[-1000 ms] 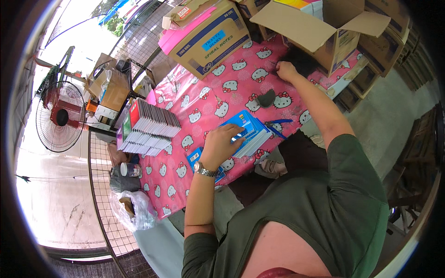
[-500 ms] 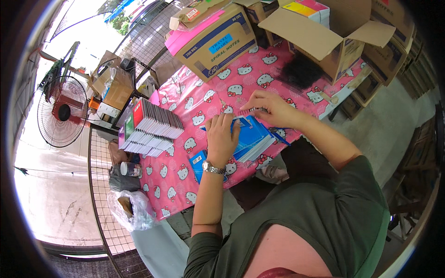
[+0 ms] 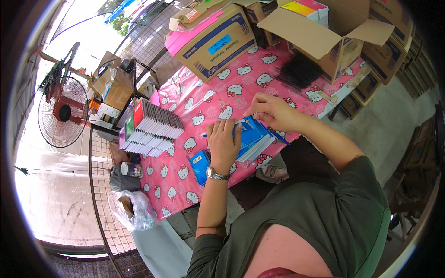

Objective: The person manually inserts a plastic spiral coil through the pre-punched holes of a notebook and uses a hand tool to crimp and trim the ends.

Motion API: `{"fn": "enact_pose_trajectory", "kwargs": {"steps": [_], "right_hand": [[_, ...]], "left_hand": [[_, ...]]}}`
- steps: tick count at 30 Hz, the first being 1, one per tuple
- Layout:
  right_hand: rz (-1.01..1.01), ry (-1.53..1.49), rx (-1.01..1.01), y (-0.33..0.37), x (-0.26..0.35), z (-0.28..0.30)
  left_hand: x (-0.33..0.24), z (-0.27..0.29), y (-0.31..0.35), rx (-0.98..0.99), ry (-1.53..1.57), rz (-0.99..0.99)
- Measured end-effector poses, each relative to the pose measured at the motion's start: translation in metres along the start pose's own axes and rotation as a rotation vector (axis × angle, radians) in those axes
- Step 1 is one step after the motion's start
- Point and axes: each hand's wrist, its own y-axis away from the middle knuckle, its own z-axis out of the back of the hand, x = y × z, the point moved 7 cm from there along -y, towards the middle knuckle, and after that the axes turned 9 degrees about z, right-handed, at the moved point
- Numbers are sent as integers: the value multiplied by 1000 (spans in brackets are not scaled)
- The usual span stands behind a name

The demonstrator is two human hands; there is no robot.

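Observation:
A stack of blue-covered notebooks point(image 3: 255, 143) lies near the table's front edge. On its left side my left hand point(image 3: 224, 141), with a metal wristwatch, grips the top blue notebook point(image 3: 250, 131), thumb on the cover and fingers over the far edge. At that notebook's far right edge my right hand point(image 3: 273, 111) is closed in a pinch. The thin dark spiral coil at its fingertips is mostly hidden now. Another blue spiral notebook point(image 3: 199, 167) lies flat to the left, partly under my left wrist. A blue-handled tool point(image 3: 280, 137) rests right of the stack.
Stacked spiral notebooks point(image 3: 155, 125) stand at the left of the pink patterned tablecloth point(image 3: 185, 160). A heap of black coils point(image 3: 301, 70) lies at the back right, beside an open carton point(image 3: 338, 51). A closed carton point(image 3: 215, 44) stands at the back. A fan point(image 3: 65, 112) is far left.
My right hand has shifted slightly, and the coil visible under its fingers is now mostly hidden at the notebook's edge. My left forearm has moved a little right, uncovering more of the loose blue notebook.

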Motion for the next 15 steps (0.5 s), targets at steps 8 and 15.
{"fn": "enact_pose_trajectory", "kwargs": {"steps": [8, 15], "right_hand": [[-163, -1, 78, 1, 5, -4], [53, 397, 181, -8, 38, -14]], "left_hand": [[-9, -1, 4, 3, -37, 38], [-11, -1, 5, 76, -75, 15]]}}
